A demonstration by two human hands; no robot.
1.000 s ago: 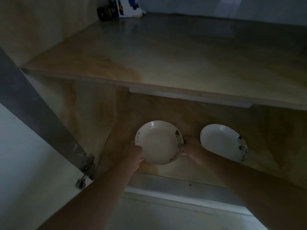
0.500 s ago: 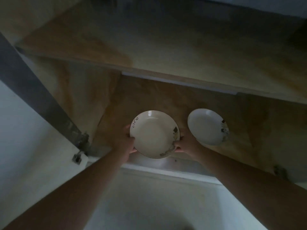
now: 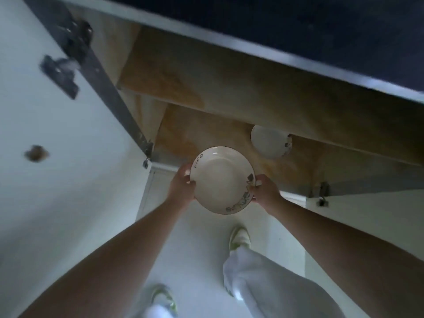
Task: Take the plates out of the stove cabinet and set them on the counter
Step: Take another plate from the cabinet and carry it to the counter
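Cream round plate (image 3: 221, 180) – gripped by both hands

held plate (image 3: 222, 180): cream, dark rim, floral edge, level, gripped at both sides
second plate (image 3: 269, 141): white, on cabinet floor (image 3: 202, 131), beyond-right of the grip

plate (image 3: 221, 180): glossy glazed ceramic, catching light | second plate (image 3: 269, 142): looking equally smooth, glazed | cabinet shelf (image 3: 206, 83): showing matt wood grain | door (image 3: 46, 180): smooth white | hinge (image 3: 60, 72): dull metal
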